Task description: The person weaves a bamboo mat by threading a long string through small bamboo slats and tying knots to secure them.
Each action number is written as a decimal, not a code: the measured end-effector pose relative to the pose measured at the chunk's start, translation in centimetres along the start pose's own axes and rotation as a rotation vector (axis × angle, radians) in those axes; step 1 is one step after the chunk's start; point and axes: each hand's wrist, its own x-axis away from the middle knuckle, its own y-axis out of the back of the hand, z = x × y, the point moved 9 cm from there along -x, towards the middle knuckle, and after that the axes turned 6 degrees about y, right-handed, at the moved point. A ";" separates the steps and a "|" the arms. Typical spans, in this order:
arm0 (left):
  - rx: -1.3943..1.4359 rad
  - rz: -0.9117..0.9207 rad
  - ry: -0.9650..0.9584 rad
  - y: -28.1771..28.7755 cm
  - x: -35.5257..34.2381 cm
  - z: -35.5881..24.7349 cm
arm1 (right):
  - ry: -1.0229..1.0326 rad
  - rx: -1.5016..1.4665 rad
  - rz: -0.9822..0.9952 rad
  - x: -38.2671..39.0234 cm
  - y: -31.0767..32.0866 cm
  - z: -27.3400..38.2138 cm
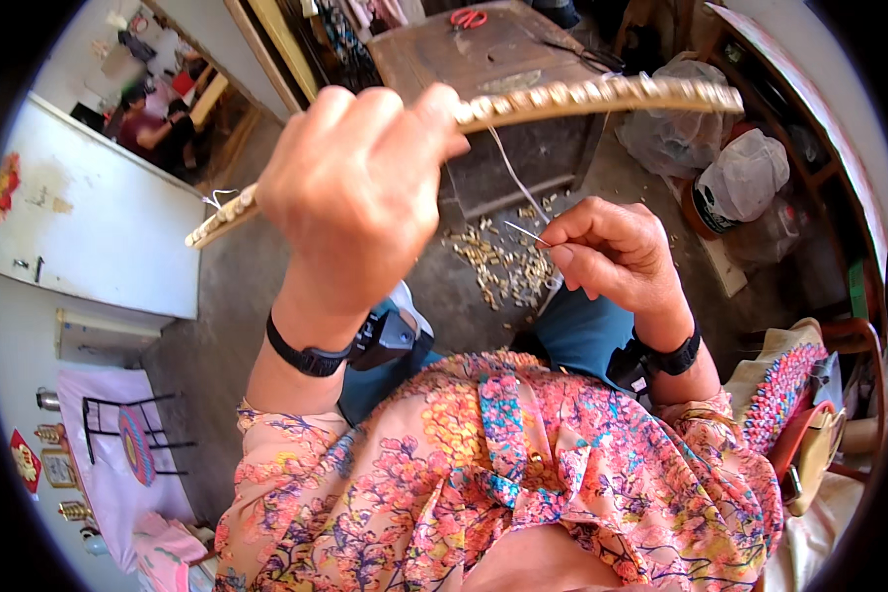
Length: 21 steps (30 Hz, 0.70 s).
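My left hand point(350, 187) is closed around a long, narrow, curved tan strip point(602, 96) and holds it up across the view. Small whitish pieces line the strip's edge in a row; my fist hides its middle part. A white thread point(508, 163) hangs from the strip, just right of my left fist, and runs down toward my right hand point(612, 252). Thumb and fingers of that hand pinch a thin needle point(523, 233), its tip pointing left. Loose white thread ends point(219, 199) stick out near the strip's left end.
Many small pale pieces point(493, 264) lie scattered on the floor beyond my knees. Ahead stands a brown wooden cabinet point(414, 59) with red-handled scissors point(469, 18) on top. Plastic bags point(750, 176) sit at the right; a chair point(133, 439) stands at the left. Another person point(148, 128) sits beyond the doorway.
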 end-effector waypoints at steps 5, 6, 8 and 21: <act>0.080 0.033 0.048 -1.3 -3.4 1.8 | -0.074 -0.048 -0.263 -4.0 1.3 1.5; 0.095 0.039 0.065 -1.3 -3.9 2.1 | -0.132 -0.115 -0.318 -4.4 1.7 1.1; 0.071 0.036 0.042 -1.2 -4.7 1.9 | -0.090 -0.116 -0.333 -5.1 1.9 1.2; 0.082 0.016 0.085 -1.9 -5.6 3.2 | -0.022 -0.198 -0.440 -8.3 2.4 -0.4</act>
